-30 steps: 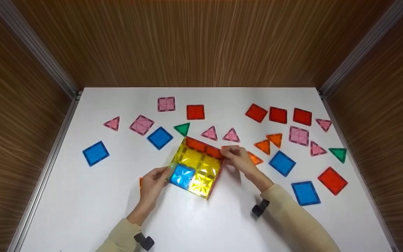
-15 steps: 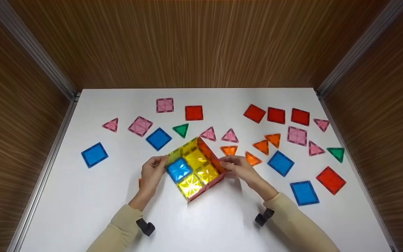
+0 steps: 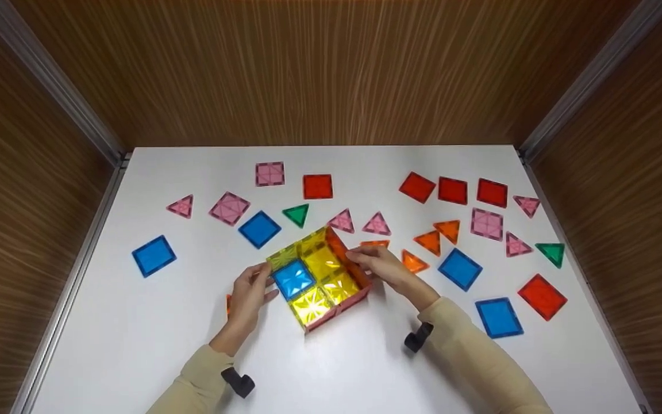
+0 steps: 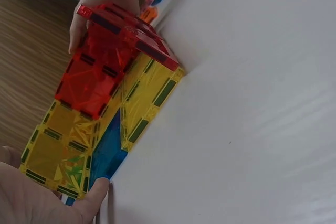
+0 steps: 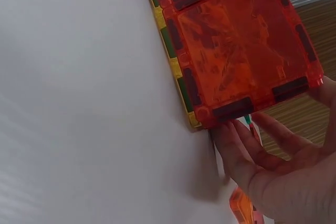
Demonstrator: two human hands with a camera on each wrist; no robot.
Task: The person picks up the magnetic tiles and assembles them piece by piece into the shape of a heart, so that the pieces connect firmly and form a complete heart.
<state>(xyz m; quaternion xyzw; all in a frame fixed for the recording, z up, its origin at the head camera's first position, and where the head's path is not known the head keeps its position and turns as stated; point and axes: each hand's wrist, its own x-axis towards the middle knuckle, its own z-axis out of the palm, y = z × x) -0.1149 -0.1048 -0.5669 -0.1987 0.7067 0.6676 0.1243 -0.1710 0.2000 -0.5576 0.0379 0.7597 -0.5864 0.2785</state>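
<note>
A half-walled box of translucent magnetic tiles stands on the white table. Its floor has yellow square tiles (image 3: 320, 261) and one blue square tile (image 3: 293, 279). A yellow wall (image 3: 285, 257) rises at the back left; red walls (image 5: 241, 45) stand on the two right sides, and the front-left side has no wall. My left hand (image 3: 249, 296) holds the left corner, fingers behind the yellow wall and thumb by the blue tile. My right hand (image 3: 385, 267) pinches the back-right red wall at its upper edge; some fingers are hidden behind it in the right wrist view.
Loose tiles lie around the box: pink triangles (image 3: 377, 224), a green triangle (image 3: 297, 214), orange triangles (image 3: 413, 261), blue squares (image 3: 260, 229) and red squares (image 3: 542, 296). An orange tile (image 3: 228, 305) is mostly hidden by my left hand. Wood-grain panels (image 3: 319, 75) enclose the table.
The box has turned clockwise, mostly in the first half second. Since then my right hand has shifted up and left along the red wall, and my left thumb has spread downward.
</note>
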